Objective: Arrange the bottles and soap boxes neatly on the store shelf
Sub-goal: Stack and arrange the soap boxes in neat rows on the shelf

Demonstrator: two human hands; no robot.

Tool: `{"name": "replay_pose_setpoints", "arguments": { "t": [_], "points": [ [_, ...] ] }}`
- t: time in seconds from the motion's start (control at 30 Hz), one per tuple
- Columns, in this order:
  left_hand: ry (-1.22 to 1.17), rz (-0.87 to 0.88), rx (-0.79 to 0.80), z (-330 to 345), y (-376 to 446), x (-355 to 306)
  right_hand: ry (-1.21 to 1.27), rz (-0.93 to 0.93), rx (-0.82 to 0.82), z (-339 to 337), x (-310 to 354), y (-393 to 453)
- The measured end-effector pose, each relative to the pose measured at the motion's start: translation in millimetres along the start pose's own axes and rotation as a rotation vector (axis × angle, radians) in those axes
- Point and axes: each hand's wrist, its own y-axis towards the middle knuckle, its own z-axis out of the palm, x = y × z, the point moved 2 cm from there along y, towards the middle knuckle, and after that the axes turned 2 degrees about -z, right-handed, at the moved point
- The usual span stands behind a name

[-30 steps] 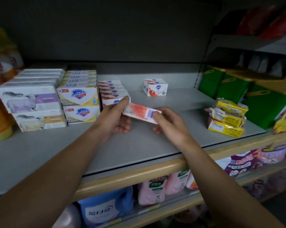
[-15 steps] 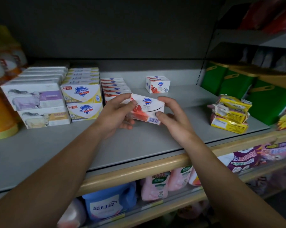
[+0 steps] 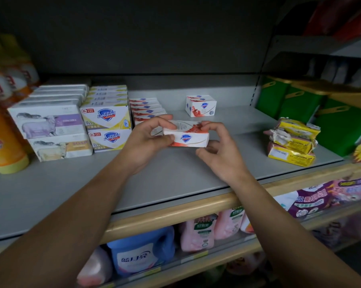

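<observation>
Soap box [image 3: 187, 135], white and red with a blue shield mark, is held above the grey shelf [image 3: 175, 173], between both hands and just in front of a row of matching red-and-white boxes [image 3: 146, 108]. Left hand [image 3: 146, 140] grips its left end, thumb on the front face, fingers curled over the top. Right hand [image 3: 221, 150] pinches the right end with curled fingertips. One more matching box [image 3: 200, 106] stands alone behind, near the shelf's back. Left of the row: stacked yellow-and-white boxes [image 3: 107, 126], then white boxes with a sheep picture [image 3: 51, 132], then orange bottles [image 3: 3, 140]. Yellow packets [image 3: 293, 142] are stacked at right, beside green bins [image 3: 296, 104] whose contents cannot be seen.
</observation>
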Motion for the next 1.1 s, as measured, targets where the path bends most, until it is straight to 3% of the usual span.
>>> {"name": "replay_pose_setpoints", "arguments": {
  "t": [0.17,0.27,0.33,0.47,0.6,0.83,1.1],
  "points": [
    [-0.036,0.0,0.025,1.0,-4.4,-2.7,-0.365,-0.279,-0.067,-0.7,4.7,0.8],
    [0.003,-0.104,-0.016,0.8,-11.7,-9.0,-0.471,-0.289,-0.06,-1.1,6.1,8.9],
    [0.247,-0.146,-0.09,-3.5,-15.7,-12.6,-0.526,-0.231,-0.002,2.0,2.4,20.7],
    [0.944,-0.016,-0.147,-32.6,-35.4,-12.7,-0.633,-0.103,0.141,21.8,-6.3,44.8],
    [1.274,-0.046,-0.035,-61.1,-54.1,-6.3,-0.713,-0.11,0.179,49.8,-12.1,65.8],
    [1.3,-0.07,-0.094,-64.3,-59.5,3.2,-0.851,-0.244,0.164,69.8,-17.8,87.7],
    [1.302,-0.092,-0.079,-66.3,-56.1,2.4,-0.776,-0.32,0.161,66.0,-23.5,88.5]
  ]
}}
